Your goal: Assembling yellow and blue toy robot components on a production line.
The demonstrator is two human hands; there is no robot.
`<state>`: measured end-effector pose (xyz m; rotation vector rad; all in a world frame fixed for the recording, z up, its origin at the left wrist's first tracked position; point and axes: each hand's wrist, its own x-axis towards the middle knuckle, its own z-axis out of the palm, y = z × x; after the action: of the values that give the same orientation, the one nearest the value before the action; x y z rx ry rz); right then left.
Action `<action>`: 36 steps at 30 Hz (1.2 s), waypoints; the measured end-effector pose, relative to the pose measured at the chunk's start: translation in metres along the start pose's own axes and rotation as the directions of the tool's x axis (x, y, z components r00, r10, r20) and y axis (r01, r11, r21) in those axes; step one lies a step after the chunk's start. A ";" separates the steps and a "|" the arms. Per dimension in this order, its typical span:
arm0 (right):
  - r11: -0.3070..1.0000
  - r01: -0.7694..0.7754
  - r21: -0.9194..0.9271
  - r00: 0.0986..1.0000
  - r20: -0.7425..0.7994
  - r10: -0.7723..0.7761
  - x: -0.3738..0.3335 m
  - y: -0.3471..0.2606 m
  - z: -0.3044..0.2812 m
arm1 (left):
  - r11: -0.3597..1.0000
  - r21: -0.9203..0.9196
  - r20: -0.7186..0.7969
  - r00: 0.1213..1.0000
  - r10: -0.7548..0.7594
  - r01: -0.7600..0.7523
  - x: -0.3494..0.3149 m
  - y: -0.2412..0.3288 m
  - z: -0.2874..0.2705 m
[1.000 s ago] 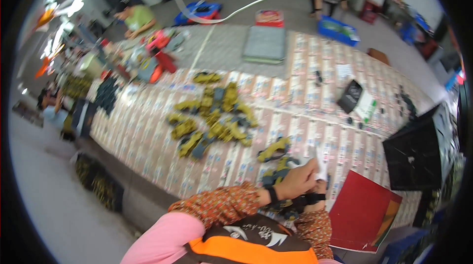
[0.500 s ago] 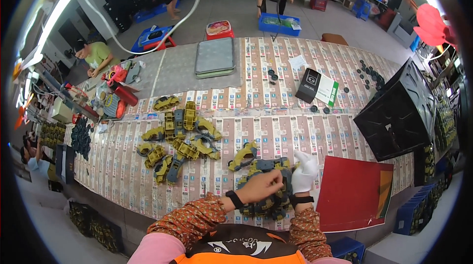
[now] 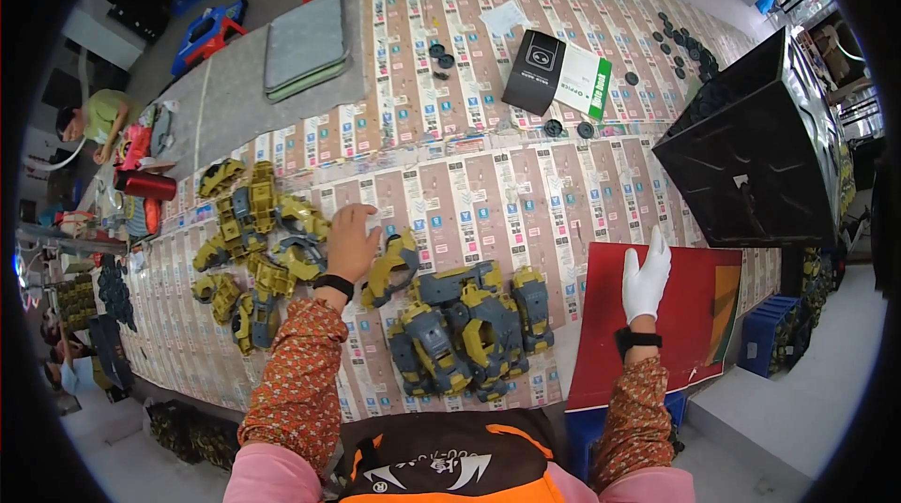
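Observation:
My left hand (image 3: 352, 242), bare, is over the table between two groups of moulded yellow-and-grey plastic parts. Its fingers are loosely stretched and nothing shows in them. To its left lies a loose pile of parts (image 3: 262, 201), the nearest about at its fingers and wrist. One curved part (image 3: 392, 266) lies just to its right. Closer to me, a tight cluster of the same parts (image 3: 490, 330) sits between my arms. My right hand (image 3: 648, 280), in a white glove, is held over a red board (image 3: 610, 353), thumb apart from the extended fingers, holding nothing.
A black crate (image 3: 760, 165) with small dark round pieces (image 3: 694, 51) by it stands at the right. A black-and-white booklet (image 3: 560, 74), a paper slip (image 3: 504, 18) and a grey padded mat (image 3: 306, 45) lie farther off. A red cylinder (image 3: 145, 185) is at far left.
My hands have parted: the left moved left from the near cluster toward the pile, the right moved right over the red board. The head view has shifted, and the near cluster is now uncovered.

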<state>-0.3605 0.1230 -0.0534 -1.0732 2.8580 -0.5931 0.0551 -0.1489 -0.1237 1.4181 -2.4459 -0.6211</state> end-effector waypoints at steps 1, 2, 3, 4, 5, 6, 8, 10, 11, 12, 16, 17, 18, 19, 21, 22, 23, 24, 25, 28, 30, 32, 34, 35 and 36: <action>0.998 0.059 -0.011 0.998 -0.013 -0.059 0.016 -0.001 0.003 | 0.999 0.047 0.007 1.000 0.002 -0.003 0.006 -0.002 0.006; 0.993 0.119 -0.025 0.992 -0.029 -0.119 0.034 -0.003 0.006 | 0.996 0.090 0.011 1.000 0.007 -0.008 0.015 -0.004 0.013; 0.993 0.113 -0.038 0.993 -0.021 -0.114 0.053 -0.007 0.010 | 0.997 0.079 0.024 1.000 0.006 -0.008 0.021 -0.006 0.019; 0.987 0.160 -0.035 0.987 -0.029 -0.161 0.073 -0.012 0.015 | 0.993 0.118 0.012 1.000 -0.022 0.021 0.027 -0.009 0.024; 0.978 0.210 -0.022 0.977 -0.035 -0.210 0.094 -0.017 0.026 | 0.985 0.165 -0.005 0.999 -0.054 0.054 0.031 -0.014 0.025; 0.978 0.205 -0.033 0.978 -0.029 -0.206 0.116 -0.016 0.037 | 0.990 0.104 0.070 0.992 -0.103 0.096 0.038 -0.021 0.031; 0.930 0.258 -0.262 0.960 -0.043 -0.278 0.165 -0.020 0.064 | 0.982 0.153 0.110 0.985 -0.131 0.113 0.044 -0.026 0.041; 0.917 0.137 -0.374 0.983 -0.059 -0.171 0.220 -0.038 0.080 | 0.976 0.122 0.319 0.924 -0.210 0.179 0.053 -0.037 0.047; 0.893 0.030 -0.448 0.991 -0.106 -0.086 0.251 -0.039 0.092 | 0.977 0.118 0.329 0.922 -0.205 0.175 0.056 -0.035 0.051; 0.895 -0.111 -0.432 0.992 -0.094 0.078 0.278 -0.062 0.090 | 0.970 0.143 0.375 0.896 -0.238 0.197 0.058 -0.033 0.047; 0.936 -0.247 -0.253 0.942 -0.289 0.170 0.429 -0.009 0.131 | 0.970 0.119 0.524 0.816 -0.244 0.214 0.074 -0.015 0.054; 0.915 -0.238 -0.325 0.945 -0.294 0.141 0.412 -0.077 0.124 | 0.957 0.160 0.524 0.801 -0.290 0.241 0.070 -0.022 0.034; 0.927 -0.228 -0.298 0.932 -0.342 0.119 0.441 -0.069 0.126 | 0.958 0.160 0.528 0.799 -0.286 0.237 0.071 -0.023 0.033; 0.900 -0.269 -0.342 0.912 -0.391 0.124 0.465 -0.056 0.120 | 0.966 0.132 0.539 0.802 -0.258 0.222 0.075 -0.022 0.039; 0.833 -0.508 -0.217 0.821 -0.413 0.393 0.484 -0.052 0.112 | 0.956 0.130 0.544 0.788 -0.290 0.262 0.075 -0.019 0.032; 0.781 -0.603 -0.165 0.750 -0.451 0.484 0.489 -0.038 0.118 | 0.954 0.151 0.543 0.784 -0.300 0.260 0.074 -0.019 0.030; 0.717 -0.687 -0.114 0.665 -0.495 0.559 0.494 -0.020 0.114 | 0.954 0.154 0.547 0.782 -0.298 0.256 0.075 -0.019 0.033; 0.679 -0.718 -0.152 0.643 -0.517 0.564 0.493 -0.005 0.112 | 0.954 0.176 0.559 0.773 -0.300 0.243 0.076 -0.019 0.034; 0.638 -0.747 -0.188 0.622 -0.537 0.570 0.490 0.011 0.111 | 0.952 0.177 0.566 0.765 -0.306 0.250 0.079 -0.016 0.035; 0.504 -0.807 -0.307 0.580 -0.572 0.580 0.482 0.054 0.118 | 0.953 0.212 0.576 0.760 -0.302 0.219 0.081 -0.014 0.037; 0.380 -0.836 -0.397 0.548 -0.561 0.621 0.491 0.111 0.123 | 0.945 0.231 0.575 0.752 -0.323 0.229 0.082 -0.011 0.036; 0.350 -0.862 -0.368 0.501 -0.504 0.704 0.494 0.131 0.127 | 0.942 0.248 0.580 0.745 -0.330 0.224 0.081 -0.011 0.033; 0.318 -0.850 -0.420 0.514 -0.529 0.675 0.512 0.157 0.135 | 0.941 0.259 0.559 0.761 -0.328 0.216 0.082 -0.012 0.035; 0.302 -0.849 -0.433 0.512 -0.537 0.670 0.516 0.160 0.134 | 0.942 0.254 0.564 0.758 -0.328 0.218 0.081 -0.012 0.036; 0.325 -0.827 -0.458 0.533 -0.458 0.711 0.516 0.164 0.124 | 0.946 0.255 0.569 0.761 -0.312 0.198 0.080 -0.012 0.036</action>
<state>-0.8365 -0.1365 -0.1748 0.5632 3.2476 0.4348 0.0096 -0.2151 -0.1613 1.8884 -2.8579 -1.0876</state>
